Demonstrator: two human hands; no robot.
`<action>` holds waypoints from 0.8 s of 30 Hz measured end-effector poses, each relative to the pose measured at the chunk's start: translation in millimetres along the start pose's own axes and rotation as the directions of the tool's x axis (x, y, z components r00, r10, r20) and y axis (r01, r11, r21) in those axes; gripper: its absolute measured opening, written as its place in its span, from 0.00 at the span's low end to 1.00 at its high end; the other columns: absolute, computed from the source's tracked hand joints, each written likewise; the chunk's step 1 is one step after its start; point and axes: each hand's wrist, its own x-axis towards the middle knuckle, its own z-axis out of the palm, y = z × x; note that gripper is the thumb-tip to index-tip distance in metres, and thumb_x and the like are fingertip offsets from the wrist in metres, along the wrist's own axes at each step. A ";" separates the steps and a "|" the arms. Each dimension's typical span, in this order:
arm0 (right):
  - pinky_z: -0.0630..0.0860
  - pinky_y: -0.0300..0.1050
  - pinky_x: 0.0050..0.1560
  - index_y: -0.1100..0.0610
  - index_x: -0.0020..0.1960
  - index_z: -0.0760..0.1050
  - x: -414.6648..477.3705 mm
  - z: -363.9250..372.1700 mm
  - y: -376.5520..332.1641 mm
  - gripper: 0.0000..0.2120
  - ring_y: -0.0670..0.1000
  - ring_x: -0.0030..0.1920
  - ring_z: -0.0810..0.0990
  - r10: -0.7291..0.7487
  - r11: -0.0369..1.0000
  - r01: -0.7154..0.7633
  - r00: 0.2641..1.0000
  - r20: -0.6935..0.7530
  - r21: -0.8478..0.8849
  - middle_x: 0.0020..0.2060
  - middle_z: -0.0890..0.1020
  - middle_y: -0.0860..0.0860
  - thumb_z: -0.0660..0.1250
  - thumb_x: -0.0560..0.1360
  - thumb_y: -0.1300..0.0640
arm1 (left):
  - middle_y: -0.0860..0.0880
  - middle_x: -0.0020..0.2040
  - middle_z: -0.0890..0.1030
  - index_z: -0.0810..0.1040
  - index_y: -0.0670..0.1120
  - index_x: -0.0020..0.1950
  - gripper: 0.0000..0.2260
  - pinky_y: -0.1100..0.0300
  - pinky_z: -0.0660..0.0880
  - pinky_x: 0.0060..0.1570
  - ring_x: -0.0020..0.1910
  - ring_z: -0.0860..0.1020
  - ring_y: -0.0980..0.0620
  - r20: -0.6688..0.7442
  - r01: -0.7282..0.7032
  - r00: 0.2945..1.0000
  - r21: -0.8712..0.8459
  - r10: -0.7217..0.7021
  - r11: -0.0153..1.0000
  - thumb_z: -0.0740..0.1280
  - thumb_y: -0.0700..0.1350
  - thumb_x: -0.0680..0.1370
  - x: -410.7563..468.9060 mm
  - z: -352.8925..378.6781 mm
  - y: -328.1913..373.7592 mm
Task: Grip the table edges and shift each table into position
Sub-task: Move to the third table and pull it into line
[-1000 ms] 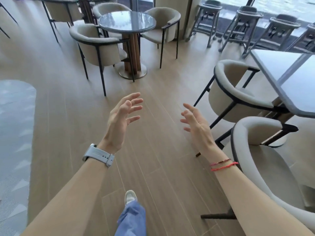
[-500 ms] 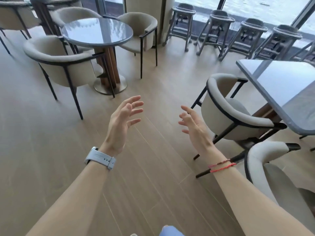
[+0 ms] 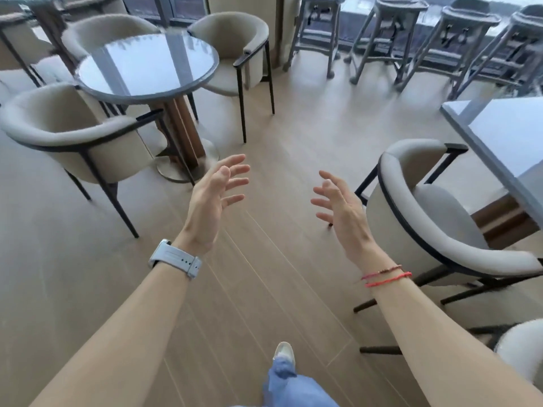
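Right now both hands are raised mid-frame and hold nothing: left hand (image 3: 216, 195) has its fingers spread and a little curved, palm turned inward; right hand (image 3: 342, 204) mirrors it. The two are apart from each other and touch no table. Task's things: round table with a glossy grey worktop (image 3: 147, 66) in the upper left of the frame, on a brown wooden column with a round metal foot (image 3: 188, 165); pale grey rectangular table (image 3: 505, 136) at the right edge, partly cut off. Beige barrel chairs with black metal legs (image 3: 73, 133) ring the round table, and another of the same kind (image 3: 426, 218) sits against the rectangular one. Grey high chairs (image 3: 390, 33) line the window at the top. Light wooden plank floor (image 3: 264, 259) lies under the hands. Judgement: no grip made yet, this looks like the approach. The round table is likely heavy and stiff, with its weight low in the foot, so it would drag or scrape rather than glide. Its shiny top looks slippery, so take the rim at two opposite sides, thumbs over and fingers under. The rim's lower right, between chairs, looks the freest spot. Tipping on the single column is the risk.
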 end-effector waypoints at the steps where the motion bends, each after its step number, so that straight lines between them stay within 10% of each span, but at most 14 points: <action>1: 0.78 0.48 0.59 0.46 0.72 0.72 22.0 -3.0 -3.1 0.28 0.49 0.59 0.81 0.002 1.000 -0.002 1.000 -0.002 0.004 0.65 0.78 0.51 0.59 0.74 0.38 | 0.46 0.66 0.81 0.79 0.54 0.66 0.25 0.42 0.75 0.64 0.64 0.79 0.45 0.007 -0.004 1.000 0.003 0.004 1.000 0.61 0.64 0.74 23.5 4.5 0.4; 24: 0.79 0.52 0.62 0.41 0.69 0.73 492.3 2.7 -54.6 0.25 0.48 0.57 0.82 0.053 0.999 -0.054 0.969 -0.240 0.003 0.64 0.79 0.49 0.59 0.74 0.37 | 0.47 0.67 0.81 0.77 0.52 0.68 0.27 0.38 0.74 0.67 0.66 0.79 0.44 0.262 0.051 0.964 -0.056 -0.034 0.997 0.60 0.64 0.75 556.5 30.5 -57.5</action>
